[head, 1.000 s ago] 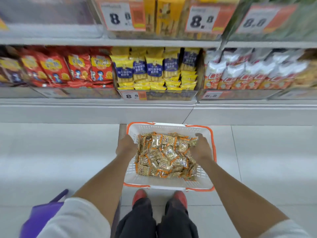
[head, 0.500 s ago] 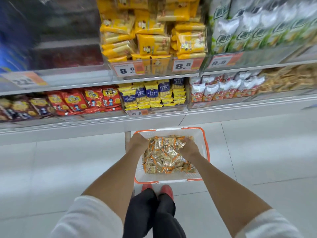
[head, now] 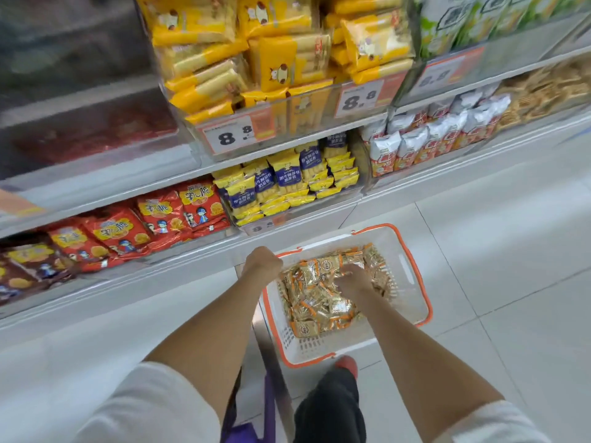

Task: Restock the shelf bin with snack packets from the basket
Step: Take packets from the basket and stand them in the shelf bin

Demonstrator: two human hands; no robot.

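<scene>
A white basket with an orange rim [head: 412, 282] stands on the floor in front of the shelves, filled with several small gold and orange snack packets [head: 315, 302]. My left hand [head: 260, 262] grips the basket's left rim with curled fingers. My right hand [head: 353, 279] is down in the pile, fingers curled into the packets near the middle. Whether it holds one I cannot see.
Shelves run across the top: red packets [head: 160, 215] on the lowest level at left, yellow and blue packs [head: 284, 183] in the centre bin, silver bags [head: 431, 139] at right, yellow wafer packs [head: 265, 55] above. A purple object [head: 243, 430] lies by my legs. White tiled floor extends right.
My view has tilted up and to the left, bringing upper shelves into sight. My right hand moved from the basket's right rim into the middle of the packets. My left hand stayed on the left rim.
</scene>
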